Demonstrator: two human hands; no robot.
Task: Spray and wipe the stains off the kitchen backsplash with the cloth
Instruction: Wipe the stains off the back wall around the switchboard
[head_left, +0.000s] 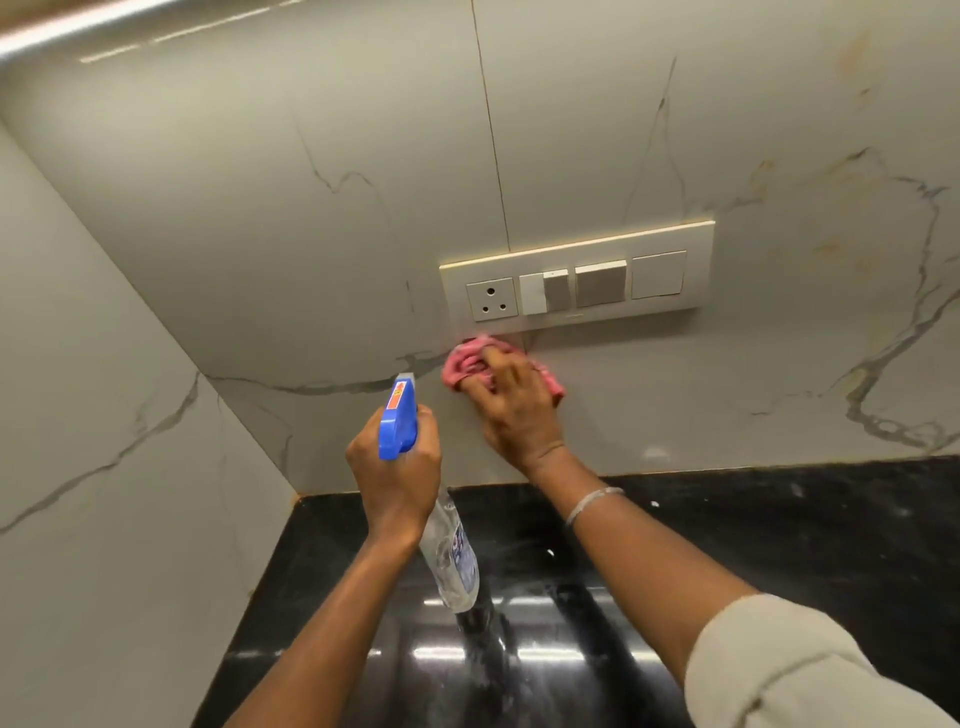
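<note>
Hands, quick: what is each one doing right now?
Left hand: closed around the spray bottle.
Right hand: pressing the pink cloth against the backsplash, below the switch plate.

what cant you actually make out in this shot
All in the head view:
- The wall patch under the pink cloth: covered by the cloth and the right hand, so any stain there is hidden.
- The spray bottle label: blurred, unreadable.
- The bottle's trigger: wrapped by the left hand.
- The switch panel lettering: too small.
- The black countertop: cut off by the bottom and right edges.
</note>
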